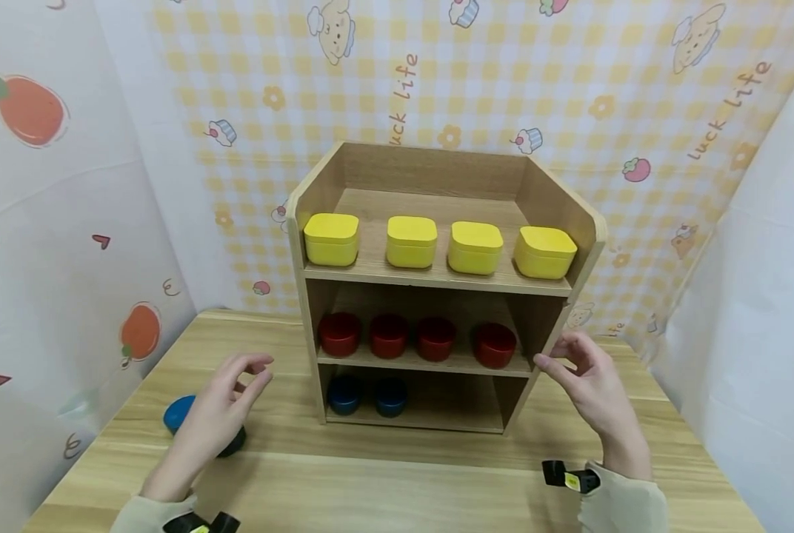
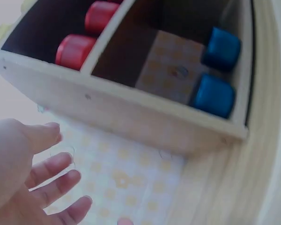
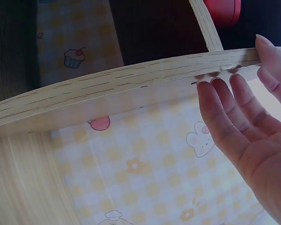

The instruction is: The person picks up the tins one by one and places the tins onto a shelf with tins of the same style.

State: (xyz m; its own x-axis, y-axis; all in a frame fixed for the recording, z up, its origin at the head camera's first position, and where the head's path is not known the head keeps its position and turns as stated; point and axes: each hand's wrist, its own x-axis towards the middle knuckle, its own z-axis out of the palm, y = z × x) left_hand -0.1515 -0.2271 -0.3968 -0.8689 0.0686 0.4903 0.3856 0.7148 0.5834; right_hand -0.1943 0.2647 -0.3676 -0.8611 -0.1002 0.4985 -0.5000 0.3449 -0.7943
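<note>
A three-tier wooden shelf (image 1: 430, 172) stands upright on the table. My right hand (image 1: 593, 385) holds its right side panel, the thumb at the front edge and the fingertips against the outer face (image 3: 154, 91). My left hand (image 1: 215, 407) hovers left of the shelf with loosely bent fingers, holding nothing and apart from the left side panel (image 2: 117, 105). Several yellow lidded boxes (image 1: 412, 243) line the top tier. Several round red containers (image 1: 389, 337) sit on the middle tier. Two round blue containers (image 1: 391, 397) are on the bottom tier, toward the left.
A blue round thing (image 1: 178, 413) and a dark one (image 1: 235, 443) lie on the wooden table (image 1: 370, 492), partly hidden by my left hand and wrist. Printed cloth (image 1: 237, 96) hangs behind the shelf, with white cloth at both sides.
</note>
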